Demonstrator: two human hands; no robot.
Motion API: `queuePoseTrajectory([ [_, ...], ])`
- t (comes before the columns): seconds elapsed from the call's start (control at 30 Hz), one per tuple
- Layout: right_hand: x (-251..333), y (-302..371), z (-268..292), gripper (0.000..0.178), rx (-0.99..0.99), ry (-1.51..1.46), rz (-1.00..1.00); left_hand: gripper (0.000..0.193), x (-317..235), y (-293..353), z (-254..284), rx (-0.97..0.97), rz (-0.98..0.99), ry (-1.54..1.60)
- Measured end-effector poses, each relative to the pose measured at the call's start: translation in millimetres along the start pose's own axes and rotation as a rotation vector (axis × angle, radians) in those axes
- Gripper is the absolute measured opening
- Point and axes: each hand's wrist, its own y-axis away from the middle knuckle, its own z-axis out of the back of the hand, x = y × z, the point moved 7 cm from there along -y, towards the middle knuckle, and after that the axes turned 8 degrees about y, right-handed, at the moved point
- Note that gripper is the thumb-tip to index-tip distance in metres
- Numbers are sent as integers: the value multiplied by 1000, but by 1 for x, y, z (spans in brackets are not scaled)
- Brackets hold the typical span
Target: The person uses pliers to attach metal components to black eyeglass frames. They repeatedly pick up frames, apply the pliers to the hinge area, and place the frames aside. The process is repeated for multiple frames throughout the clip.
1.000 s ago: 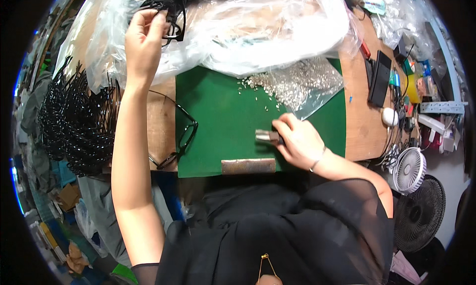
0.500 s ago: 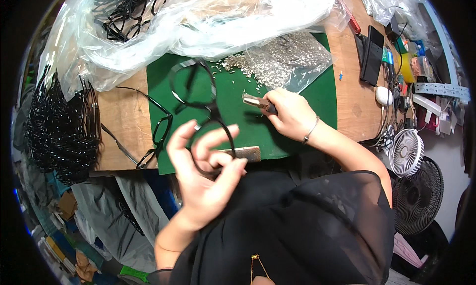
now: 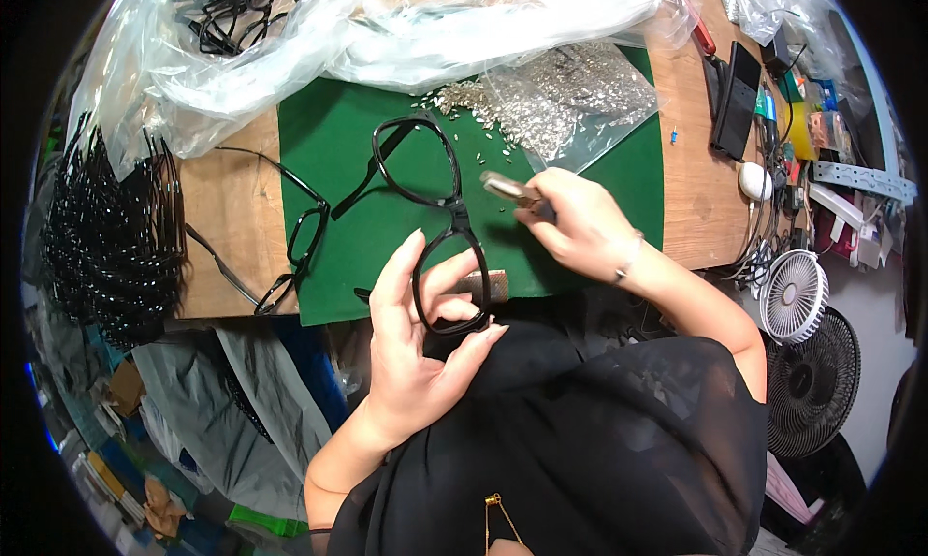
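Observation:
My left hand is closed on the lower rim of a black eyeglass frame, held upright over the green mat, fingers partly behind the rim. No lenses are visible in it. A temple arm stretches away to the upper left. In my right hand is a pair of pliers, its metal jaws pointing left toward the frame's bridge but apart from it; they are slightly blurred. Beyond lie small silvery pieces, spilling from a clear plastic bag. Another black eyeglass frame rests at the mat's left edge.
Many black eyeglass frames are piled at the far left. Clear plastic sheeting covers the back. At right are a phone, cables, a white fan and a black fan. A small metal block sits near the front edge.
My left hand has moved right with the eyeglass frame, which is now turned more upright and sharper. The pliers in my right hand have shifted slightly right and downward.

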Motion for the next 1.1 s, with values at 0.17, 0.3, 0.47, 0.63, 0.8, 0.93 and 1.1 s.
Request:
queuePoseTrajectory([
  [0.17, 20, 32, 19, 12, 85, -505, -218, 81, 4, -8, -10, -59, -76, 0],
  [0.3, 45, 43, 8, 11, 48, -985, -236, 86, 3, -9, -18, -97, -84, -39],
  [0.47, 45, 44, 4, 13, -22, -898, -160, 86, 3, -3, -18, -201, -123, -77],
  [0.63, 48, 43, -3, 15, -21, -1184, -282, 84, 1, -3, -21, -214, -188, -106],
  [0.8, 49, 40, -11, 16, 256, -1230, -327, 83, 3, -7, -15, -93, -116, 14],
  [0.93, 64, 37, -2, 19, 291, -1184, -256, 87, -8, -7, -10, -33, -31, 60],
  [1.1, 52, 43, 14, 22, 437, -606, -70, 90, -15, 4, 3, -42, 50, 159],
])
